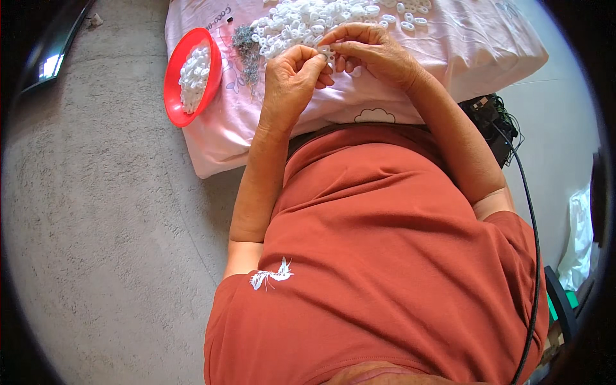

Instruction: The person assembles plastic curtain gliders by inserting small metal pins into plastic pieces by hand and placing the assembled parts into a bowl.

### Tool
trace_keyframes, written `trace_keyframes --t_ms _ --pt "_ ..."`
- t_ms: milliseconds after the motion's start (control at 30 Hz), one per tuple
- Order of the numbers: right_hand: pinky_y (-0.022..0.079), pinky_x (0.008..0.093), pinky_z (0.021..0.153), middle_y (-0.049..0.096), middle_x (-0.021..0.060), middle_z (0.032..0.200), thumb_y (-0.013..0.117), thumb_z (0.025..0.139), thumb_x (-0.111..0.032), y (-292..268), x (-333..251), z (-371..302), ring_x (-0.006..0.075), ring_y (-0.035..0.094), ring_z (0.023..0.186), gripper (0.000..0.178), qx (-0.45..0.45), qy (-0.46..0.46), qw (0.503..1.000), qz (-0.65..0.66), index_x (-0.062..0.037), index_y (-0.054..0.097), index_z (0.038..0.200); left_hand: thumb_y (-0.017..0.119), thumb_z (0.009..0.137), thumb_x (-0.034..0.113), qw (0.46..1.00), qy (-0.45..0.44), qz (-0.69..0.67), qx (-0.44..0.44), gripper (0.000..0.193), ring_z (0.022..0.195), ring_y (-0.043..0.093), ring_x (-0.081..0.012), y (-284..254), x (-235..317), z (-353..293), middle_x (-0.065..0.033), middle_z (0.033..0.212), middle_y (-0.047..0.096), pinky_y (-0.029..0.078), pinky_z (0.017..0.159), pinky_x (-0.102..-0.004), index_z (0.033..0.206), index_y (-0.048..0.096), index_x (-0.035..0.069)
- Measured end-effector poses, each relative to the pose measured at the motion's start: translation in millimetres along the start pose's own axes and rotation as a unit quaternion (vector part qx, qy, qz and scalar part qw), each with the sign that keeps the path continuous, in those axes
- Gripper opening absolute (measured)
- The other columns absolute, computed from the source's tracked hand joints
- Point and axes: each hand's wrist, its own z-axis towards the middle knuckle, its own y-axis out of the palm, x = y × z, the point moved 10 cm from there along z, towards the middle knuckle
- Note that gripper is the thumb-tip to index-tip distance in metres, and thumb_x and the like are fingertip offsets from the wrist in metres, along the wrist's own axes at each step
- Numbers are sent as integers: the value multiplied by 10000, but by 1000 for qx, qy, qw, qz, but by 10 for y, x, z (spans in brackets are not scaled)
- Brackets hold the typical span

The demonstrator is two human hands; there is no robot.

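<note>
At twelve o'clock, the left hand (289, 82) pinches a small white ring (330, 58); the right hand's (380, 55) fingertips meet there, but I cannot tell what they grip. From the hands, a white heap (292, 29) lies toward twelve, grey strands (246, 48) and a filled red bowl (172, 86) toward nine.

Sm. white pc. (330, 58), partly hidden, btwn L fingertips (314, 63) & R fingertips (343, 47), white oval pcs. (289, 29) heaped just beyond fingers

Both hands (292, 78) at a small white piece (330, 59) above pink cloth (221, 149)
</note>
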Motion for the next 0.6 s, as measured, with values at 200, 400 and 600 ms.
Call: trace_keyframes --t_ms 200,400,600 --pt "495 192 667 666 -4 847 621 959 -186 1 7 0 53 623 745 220 7 5 1000 6 -42 694 1108 673 925 118 999 10 -29 19 152 688 662 -107 -68 16 -34 -61 805 673 538 618 -228 981 627 -15" --pt "535 216 694 658 7 808 632 955 -208 -12 -1 11 73 639 735 235 7 1 1000 0 -39 683 1111 745 841 29 992 117 43 27 316 783 643 -86 -59 179 -55 -44 914 645 529 681 -214 1120 598 17" --pt "458 182 641 642 -13 837 617 960 -171 11 -17 4 43 597 722 229 4 4 1000 -12 -38 667 1141 759 819 35 983 155 90 26 350 766 643 -92 -67 256 -53 -44 915 647 535 679 -224 1140 620 34"
